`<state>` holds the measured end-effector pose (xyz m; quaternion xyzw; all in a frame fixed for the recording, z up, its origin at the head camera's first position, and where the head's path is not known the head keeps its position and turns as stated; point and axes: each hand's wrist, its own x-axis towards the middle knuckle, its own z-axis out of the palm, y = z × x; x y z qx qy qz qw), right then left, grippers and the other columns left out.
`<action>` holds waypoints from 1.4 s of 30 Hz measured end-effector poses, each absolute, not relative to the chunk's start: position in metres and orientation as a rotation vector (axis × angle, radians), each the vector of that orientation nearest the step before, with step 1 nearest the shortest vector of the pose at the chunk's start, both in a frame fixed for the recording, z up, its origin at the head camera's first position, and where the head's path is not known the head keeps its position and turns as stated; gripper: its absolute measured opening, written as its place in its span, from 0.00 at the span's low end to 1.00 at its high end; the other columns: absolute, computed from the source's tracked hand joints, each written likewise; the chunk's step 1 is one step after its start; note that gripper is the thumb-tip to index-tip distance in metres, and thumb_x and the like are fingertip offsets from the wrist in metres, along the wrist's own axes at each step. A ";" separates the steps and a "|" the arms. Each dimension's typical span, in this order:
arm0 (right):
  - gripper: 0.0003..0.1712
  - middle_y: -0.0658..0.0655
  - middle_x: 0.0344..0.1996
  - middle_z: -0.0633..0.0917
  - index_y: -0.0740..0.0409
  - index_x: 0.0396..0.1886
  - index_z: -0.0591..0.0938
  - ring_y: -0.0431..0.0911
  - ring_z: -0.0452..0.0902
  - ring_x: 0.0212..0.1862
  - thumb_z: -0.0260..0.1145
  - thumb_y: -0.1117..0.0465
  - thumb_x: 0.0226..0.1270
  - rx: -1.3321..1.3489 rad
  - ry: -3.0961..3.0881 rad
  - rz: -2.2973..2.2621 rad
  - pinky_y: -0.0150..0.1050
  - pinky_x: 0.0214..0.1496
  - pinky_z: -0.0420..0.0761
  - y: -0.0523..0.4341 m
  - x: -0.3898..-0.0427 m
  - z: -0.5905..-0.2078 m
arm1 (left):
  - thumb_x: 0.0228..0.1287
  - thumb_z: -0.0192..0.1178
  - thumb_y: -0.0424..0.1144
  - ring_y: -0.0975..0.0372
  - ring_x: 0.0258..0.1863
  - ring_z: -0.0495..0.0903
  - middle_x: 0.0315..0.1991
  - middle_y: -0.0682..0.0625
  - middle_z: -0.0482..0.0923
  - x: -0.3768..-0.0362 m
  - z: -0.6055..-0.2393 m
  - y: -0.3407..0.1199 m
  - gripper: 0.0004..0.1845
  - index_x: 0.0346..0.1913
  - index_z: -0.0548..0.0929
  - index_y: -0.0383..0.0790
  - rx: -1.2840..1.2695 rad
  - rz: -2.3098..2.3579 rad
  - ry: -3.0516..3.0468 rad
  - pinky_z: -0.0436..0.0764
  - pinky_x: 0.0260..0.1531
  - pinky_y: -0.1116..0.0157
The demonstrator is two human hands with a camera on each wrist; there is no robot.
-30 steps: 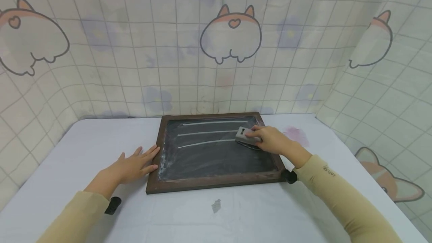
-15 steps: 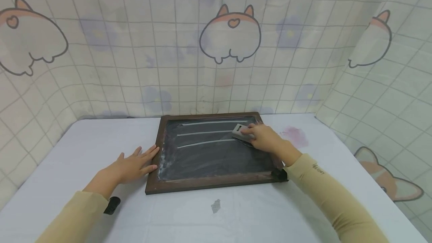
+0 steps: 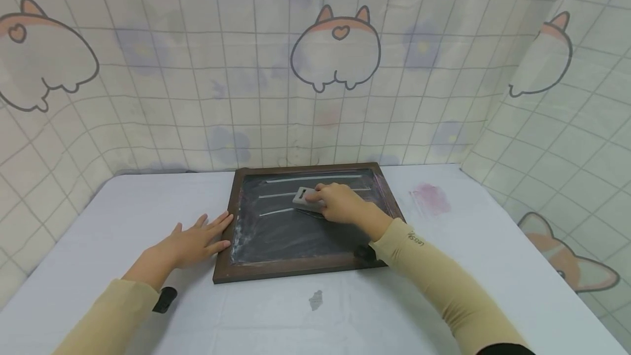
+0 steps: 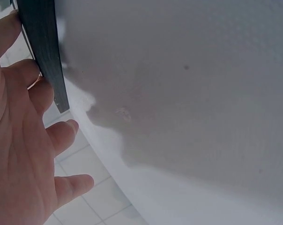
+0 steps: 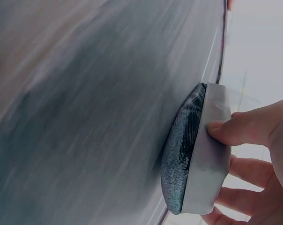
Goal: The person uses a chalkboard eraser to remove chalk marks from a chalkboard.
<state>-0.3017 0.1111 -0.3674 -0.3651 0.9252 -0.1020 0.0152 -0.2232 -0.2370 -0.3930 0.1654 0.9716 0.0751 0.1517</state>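
Observation:
A chalkboard [image 3: 291, 242] in a dark wooden frame lies on the table, with white chalk lines across its upper half. My right hand [image 3: 342, 204] grips a grey chalkboard eraser [image 3: 302, 197] near the board's middle. In the right wrist view, the thumb and fingers clasp the eraser's hard back [image 5: 209, 159], and its dark felt pad faces the board. The lowest line stops at the eraser; a piece of the middle line shows on both sides of it. My left hand [image 3: 192, 242] has its fingers spread, with fingertips touching the board's left frame [image 4: 45, 42].
The table [image 3: 256, 316] wears a white cover with a small grey mark [image 3: 316, 300] in front of the board. A pink smudge [image 3: 430, 199] lies right of it. Behind hangs a checked curtain [image 3: 276, 114] with cartoon animals.
My right hand has swept the eraser leftward from the board's right side to its middle. The lowest chalk line is now shorter at its right end. My left hand has stayed in place.

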 end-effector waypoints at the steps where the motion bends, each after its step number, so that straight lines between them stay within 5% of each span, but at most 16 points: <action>1: 0.26 0.69 0.65 0.78 0.57 0.66 0.82 0.45 0.72 0.25 0.64 0.73 0.70 -1.148 2.879 -0.305 0.33 0.23 0.59 0.106 -0.301 -0.367 | 0.78 0.46 0.64 0.32 0.76 0.50 0.81 0.39 0.49 -0.223 -0.393 -0.237 0.42 0.83 0.51 0.44 0.474 0.214 2.789 0.44 0.63 0.22; 5: 0.25 0.65 0.62 0.81 0.55 0.66 0.83 0.50 0.80 0.34 0.65 0.72 0.71 -1.205 2.870 -0.260 0.36 0.28 0.64 0.084 -0.299 -0.366 | 0.78 0.47 0.64 0.32 0.76 0.50 0.81 0.39 0.49 -0.223 -0.392 -0.236 0.42 0.83 0.51 0.43 0.469 0.212 2.784 0.45 0.63 0.22; 10: 0.25 0.61 0.57 0.83 0.52 0.66 0.82 0.46 0.69 0.26 0.62 0.72 0.73 -1.252 2.866 -0.194 0.36 0.24 0.60 0.055 -0.292 -0.367 | 0.78 0.47 0.64 0.32 0.76 0.49 0.81 0.39 0.49 -0.223 -0.392 -0.236 0.42 0.83 0.52 0.43 0.466 0.227 2.780 0.45 0.63 0.22; 13: 0.25 0.58 0.54 0.83 0.48 0.67 0.82 0.45 0.73 0.27 0.62 0.70 0.74 -1.265 2.889 -0.096 0.36 0.25 0.67 0.038 -0.287 -0.369 | 0.78 0.47 0.65 0.32 0.76 0.49 0.81 0.39 0.49 -0.224 -0.393 -0.237 0.43 0.83 0.52 0.43 0.462 0.222 2.784 0.45 0.63 0.22; 17: 0.26 0.57 0.58 0.83 0.42 0.68 0.81 0.49 0.84 0.45 0.63 0.67 0.75 -1.272 2.908 0.014 0.43 0.42 0.84 0.017 -0.281 -0.369 | 0.78 0.47 0.64 0.31 0.76 0.50 0.81 0.38 0.50 -0.224 -0.394 -0.238 0.42 0.83 0.52 0.44 0.455 0.207 2.794 0.46 0.62 0.22; 23: 0.27 0.58 0.68 0.77 0.39 0.72 0.78 0.54 0.80 0.61 0.62 0.64 0.77 -1.246 2.910 0.116 0.51 0.60 0.81 0.007 -0.275 -0.368 | 0.78 0.48 0.64 0.31 0.75 0.51 0.81 0.38 0.51 -0.223 -0.393 -0.236 0.42 0.83 0.53 0.44 0.456 0.210 2.802 0.48 0.62 0.21; 28: 0.28 0.60 0.70 0.75 0.41 0.70 0.79 0.52 0.85 0.53 0.64 0.66 0.75 -1.224 2.889 -0.005 0.38 0.41 0.83 0.019 -0.279 -0.364 | 0.78 0.47 0.65 0.31 0.75 0.51 0.81 0.38 0.50 -0.224 -0.394 -0.235 0.42 0.83 0.52 0.44 0.456 0.216 2.799 0.47 0.62 0.22; 31: 0.28 0.61 0.71 0.74 0.45 0.68 0.80 0.47 0.84 0.33 0.66 0.70 0.72 -1.184 2.872 -0.098 0.32 0.23 0.65 0.031 -0.285 -0.362 | 0.78 0.46 0.65 0.31 0.76 0.50 0.81 0.39 0.50 -0.223 -0.395 -0.236 0.43 0.83 0.52 0.44 0.467 0.226 2.801 0.46 0.62 0.22; 35: 0.29 0.63 0.71 0.73 0.49 0.66 0.81 0.42 0.70 0.21 0.67 0.74 0.68 -1.113 2.861 -0.154 0.31 0.22 0.57 0.053 -0.294 -0.360 | 0.77 0.46 0.65 0.31 0.75 0.51 0.81 0.39 0.49 -0.223 -0.395 -0.237 0.43 0.83 0.52 0.44 0.481 0.225 2.801 0.46 0.62 0.22; 42: 0.29 0.67 0.71 0.72 0.53 0.65 0.82 0.48 0.76 0.28 0.67 0.76 0.66 -1.041 2.887 -0.189 0.33 0.24 0.61 0.101 -0.306 -0.361 | 0.78 0.46 0.65 0.31 0.75 0.51 0.81 0.39 0.49 -0.222 -0.394 -0.236 0.42 0.83 0.52 0.44 0.483 0.223 2.799 0.46 0.62 0.22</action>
